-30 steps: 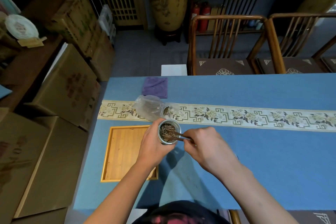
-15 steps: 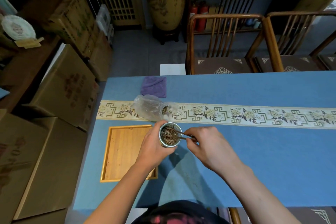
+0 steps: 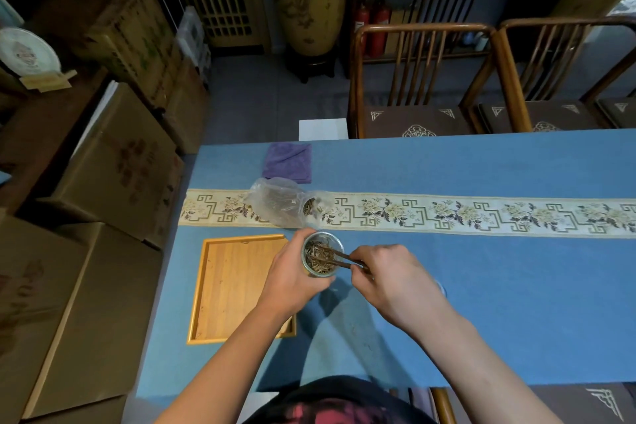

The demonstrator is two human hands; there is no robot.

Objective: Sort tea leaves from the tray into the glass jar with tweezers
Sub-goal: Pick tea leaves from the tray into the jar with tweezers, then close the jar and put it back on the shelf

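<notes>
My left hand (image 3: 290, 277) is wrapped around a small glass jar (image 3: 321, 272) that holds dry tea leaves (image 3: 318, 256). It sits just right of the wooden tray (image 3: 237, 286). My right hand (image 3: 389, 280) pinches dark brown tweezers (image 3: 340, 256), and their tips reach into the jar's mouth among the leaves. The tray's floor looks bare; my left forearm covers its near right corner.
A clear plastic bag (image 3: 278, 203) with tea leaves lies on the patterned runner (image 3: 447, 213) behind the jar. A purple cloth (image 3: 288, 162) lies further back. Wooden chairs (image 3: 420, 79) stand beyond the blue table (image 3: 481, 303); cardboard boxes (image 3: 113, 162) crowd the left side.
The tweezers' tips shifted slightly inside the jar's mouth. Both hands and the jar stay in about the same place.
</notes>
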